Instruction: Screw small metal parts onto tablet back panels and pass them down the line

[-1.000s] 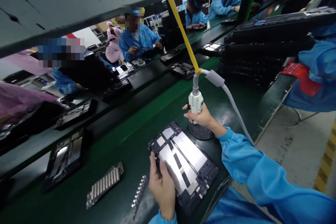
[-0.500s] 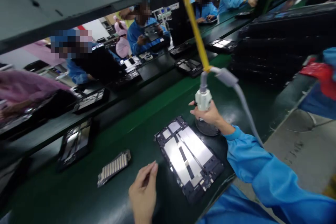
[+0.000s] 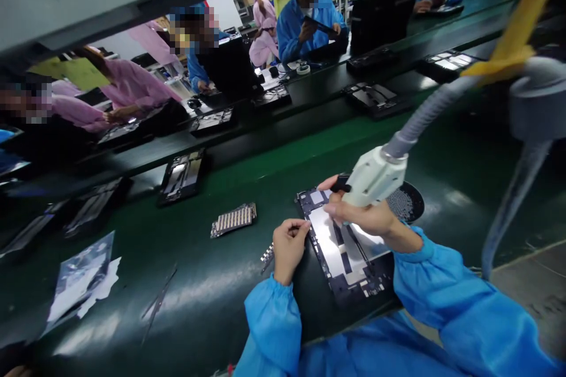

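Observation:
An opened tablet chassis point(image 3: 342, 244) with silver plates lies on the green belt in front of me. My right hand point(image 3: 365, 215) is wrapped round a white electric screwdriver point(image 3: 375, 177), which is tilted down over the chassis's upper left part. My left hand point(image 3: 287, 244) is at the chassis's left edge, fingers pinched together on something too small to make out. A round black dish of screws point(image 3: 407, 203) sits just right of the screwdriver.
A strip of small parts point(image 3: 233, 220) lies left of the chassis, a silver bag point(image 3: 82, 277) farther left. The screwdriver's grey hose point(image 3: 517, 188) and yellow cord point(image 3: 517, 29) hang at the right. More chassis point(image 3: 182, 175) lie on the far belt, where other workers sit.
My view swung left. My right hand carried the screwdriver from the screw dish over onto the chassis and tilted it. My left hand returned to the chassis's left edge, pinched.

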